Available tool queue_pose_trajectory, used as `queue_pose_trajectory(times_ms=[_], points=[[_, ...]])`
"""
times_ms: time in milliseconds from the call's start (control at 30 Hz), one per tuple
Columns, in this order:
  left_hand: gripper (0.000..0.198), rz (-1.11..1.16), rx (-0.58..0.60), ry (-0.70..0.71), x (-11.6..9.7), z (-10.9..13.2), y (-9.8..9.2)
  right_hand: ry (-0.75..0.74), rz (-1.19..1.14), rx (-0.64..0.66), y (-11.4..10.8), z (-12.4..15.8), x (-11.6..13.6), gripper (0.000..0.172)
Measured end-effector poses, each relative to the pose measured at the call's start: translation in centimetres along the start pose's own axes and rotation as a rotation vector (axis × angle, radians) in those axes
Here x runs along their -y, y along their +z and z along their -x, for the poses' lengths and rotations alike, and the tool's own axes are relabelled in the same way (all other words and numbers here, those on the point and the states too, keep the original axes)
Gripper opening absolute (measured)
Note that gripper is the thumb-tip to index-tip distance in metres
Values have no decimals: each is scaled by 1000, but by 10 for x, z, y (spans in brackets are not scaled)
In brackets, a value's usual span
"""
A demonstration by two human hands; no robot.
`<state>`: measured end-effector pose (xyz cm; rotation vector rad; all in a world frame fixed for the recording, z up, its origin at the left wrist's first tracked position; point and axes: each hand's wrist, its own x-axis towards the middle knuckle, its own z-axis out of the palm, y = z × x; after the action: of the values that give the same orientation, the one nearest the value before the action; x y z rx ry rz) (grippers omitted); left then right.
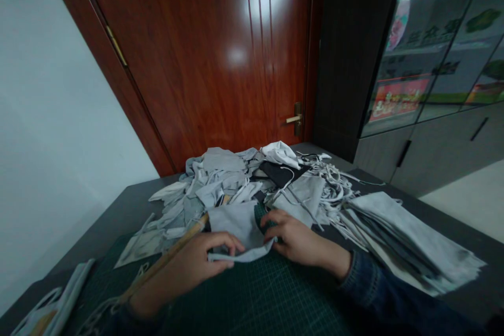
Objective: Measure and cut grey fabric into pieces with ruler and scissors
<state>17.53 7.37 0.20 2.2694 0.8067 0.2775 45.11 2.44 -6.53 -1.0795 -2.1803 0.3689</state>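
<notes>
A light grey piece of fabric spreads between my two hands, its near edge turned up into a narrow fold. My left hand pinches the left end of that fold between thumb and fingers. At the other end, my right hand grips the fold's right corner, fingers bent over it. Under both hands lies a dark green cutting mat with a grid. A wooden stick runs past my left hand and forearm, partly covered by them.
Behind the hands rises a heap of grey fabric pieces. White cords lie tangled to its right. A folded cloth stack sits at the right, and folded strips at the near left. A wooden door stands behind the table.
</notes>
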Motion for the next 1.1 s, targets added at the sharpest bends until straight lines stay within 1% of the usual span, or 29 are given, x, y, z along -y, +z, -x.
queue_pose_trajectory(times_ms=[67, 100, 167, 233, 300, 333, 400, 467, 500, 567, 600, 667, 733, 800, 900, 933, 1000, 1033, 1100], points=[[15, 1, 102, -68, 22, 3, 24, 18, -51, 154, 14, 13, -4, 32], [18, 11, 132, -93, 30, 4, 33, 24, -90, 207, 19, 17, -5, 35], [21, 35, 159, -110, 41, 10, 46, 39, -173, 281, 24, 20, -5, 34], [23, 79, 187, -107, 45, 17, 50, 62, -270, 347, 25, 21, -3, 25], [27, 134, 253, -98, 45, 23, 49, 97, -361, 407, 24, 21, -2, 17], [29, 152, 288, -102, 45, 26, 49, 117, -388, 413, 24, 22, -2, 16], [31, 139, 311, -117, 47, 28, 49, 163, -382, 344, 25, 22, -3, 18], [32, 69, 251, -137, 50, 27, 48, 256, -326, 252, 29, 20, -6, 23], [31, 34, 210, -143, 51, 25, 47, 313, -296, 231, 31, 17, -8, 25], [28, 26, 148, -170, 52, 19, 43, 412, -247, 244, 33, 10, -12, 27], [27, 51, 124, -210, 51, 15, 39, 440, -223, 258, 33, 5, -14, 28], [27, 55, 68, -312, 48, 6, 32, 450, -155, 251, 32, -6, -17, 29], [25, -64, 0, -391, 43, -4, 27, 440, -73, 237, 31, -18, -18, 25], [21, -264, -60, -370, 41, -15, 26, 424, 1, 249, 31, -29, -18, 19], [16, -468, -145, -291, 46, -30, 32, 427, 98, 270, 37, -40, -17, 16], [15, -501, -173, -288, 49, -35, 35, 442, 130, 263, 40, -43, -18, 18], [10, -523, -216, -326, 56, -42, 42, 489, 190, 234, 47, -46, -19, 23], [13, -522, -233, -348, 60, -44, 45, 516, 213, 219, 50, -47, -20, 25], [27, -519, -256, -386, 65, -47, 49, 560, 243, 193, 55, -48, -22, 28]])
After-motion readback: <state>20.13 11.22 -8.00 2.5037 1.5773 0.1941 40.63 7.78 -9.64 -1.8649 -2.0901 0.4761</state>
